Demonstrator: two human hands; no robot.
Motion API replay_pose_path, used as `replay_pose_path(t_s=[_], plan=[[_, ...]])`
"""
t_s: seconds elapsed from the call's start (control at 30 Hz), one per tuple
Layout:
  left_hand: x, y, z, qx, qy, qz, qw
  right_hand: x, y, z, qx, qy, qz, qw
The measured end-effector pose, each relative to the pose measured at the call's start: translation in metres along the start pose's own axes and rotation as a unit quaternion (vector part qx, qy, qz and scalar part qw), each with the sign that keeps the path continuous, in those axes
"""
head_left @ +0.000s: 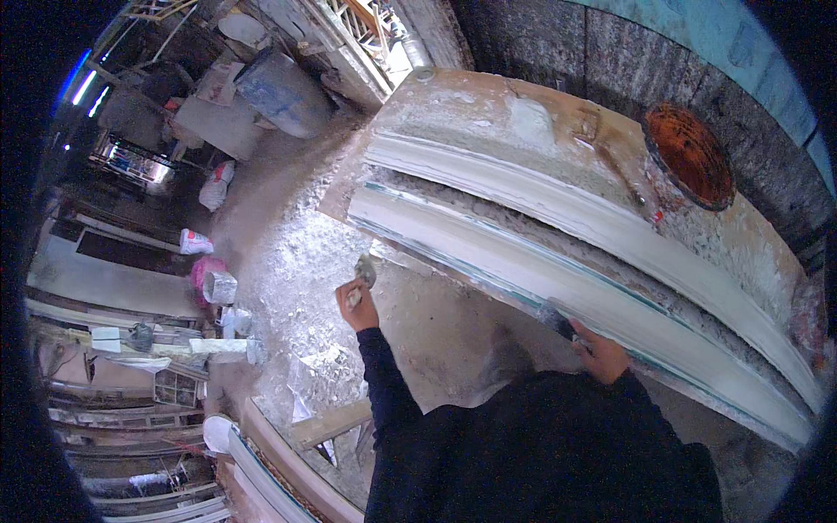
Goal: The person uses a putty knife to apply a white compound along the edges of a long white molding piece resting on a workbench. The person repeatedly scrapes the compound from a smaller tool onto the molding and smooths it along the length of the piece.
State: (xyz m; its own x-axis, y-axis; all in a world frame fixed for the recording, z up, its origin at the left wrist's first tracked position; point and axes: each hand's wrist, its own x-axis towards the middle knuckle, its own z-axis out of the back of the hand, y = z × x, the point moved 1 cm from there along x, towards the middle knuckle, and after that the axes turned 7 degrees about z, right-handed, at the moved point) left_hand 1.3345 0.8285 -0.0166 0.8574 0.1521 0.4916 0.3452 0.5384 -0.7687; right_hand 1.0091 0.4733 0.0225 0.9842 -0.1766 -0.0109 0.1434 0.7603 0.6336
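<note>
While a ridged white strip (540,192) lies beyond it, a long white moulding (514,257) rests along the near side of the worktop (462,100), its face pale, its borders streaked blue-green. The right hand (602,351) grips a dark tool (554,319) at its near edge; the left hand (357,305) has its grip closed on a greyish object (366,271), kind unclear.

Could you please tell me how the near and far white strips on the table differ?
The near strip has teal edges; the far strip shows none. The near strip lies by the right hand; the far strip lies nearer the orange tub. Both are long and whitish.
</note>
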Motion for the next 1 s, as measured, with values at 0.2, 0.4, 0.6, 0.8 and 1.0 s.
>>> replay_pose_path(t_s=[0.2, 0.4, 0.6, 0.8, 1.0], plan=[[-0.007, 0.023, 0.035, -0.154, 0.019, 0.224, 0.962, 0.081, 0.07, -0.031, -0.01, 0.111, -0.105, 0.988], [-0.044, 0.049, 0.029, -0.12, 0.083, 0.177, 0.973, 0.138, 0.104, -0.079, -0.01, 0.122, -0.069, 0.99], [-0.069, 0.015, 0.024, -0.207, 0.16, 0.253, 0.931, 0.09, 0.091, -0.012, -0.006, 0.113, -0.105, 0.988], [-0.087, -0.003, 0.013, -0.188, 0.241, 0.216, 0.927, 0.067, 0.071, -0.012, -0.054, 0.081, -0.139, 0.985], [-0.092, -0.017, -0.003, -0.188, 0.258, 0.152, 0.935, 0.13, 0.108, -0.066, -0.089, 0.172, -0.146, 0.97]])
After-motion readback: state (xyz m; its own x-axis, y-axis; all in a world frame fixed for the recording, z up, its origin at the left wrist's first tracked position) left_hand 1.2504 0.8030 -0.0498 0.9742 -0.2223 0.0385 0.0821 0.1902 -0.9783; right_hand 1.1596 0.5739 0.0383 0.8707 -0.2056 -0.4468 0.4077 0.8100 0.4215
